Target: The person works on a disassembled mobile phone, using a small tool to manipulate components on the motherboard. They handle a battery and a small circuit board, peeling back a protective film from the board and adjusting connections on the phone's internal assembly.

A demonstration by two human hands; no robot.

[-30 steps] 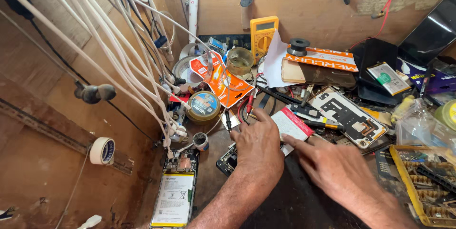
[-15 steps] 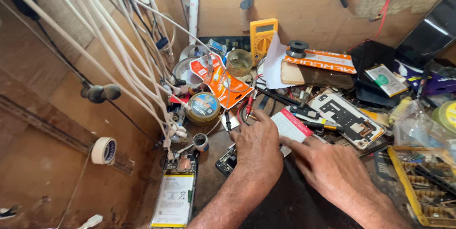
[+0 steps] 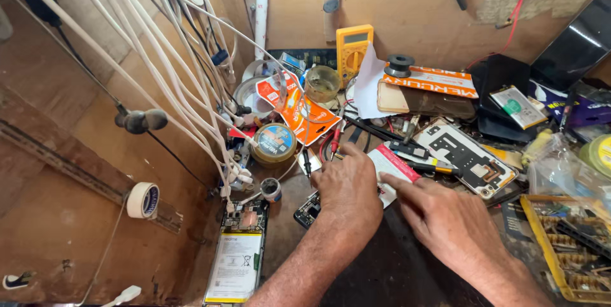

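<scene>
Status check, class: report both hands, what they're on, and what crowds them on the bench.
Left hand flat over small phone board. Right hand fingertips on white-and-red card. Crowding: round tin, opened phone, parts tray.

The counter is dark brown. The multimeter has a yellow case with a grey screen. The crumpled wrapper is orange with white patches. The round tin is brass-coloured with a blue label. The cables are white. The tape roll is white. The small box is white with a red edge. The tray is yellow.
</scene>
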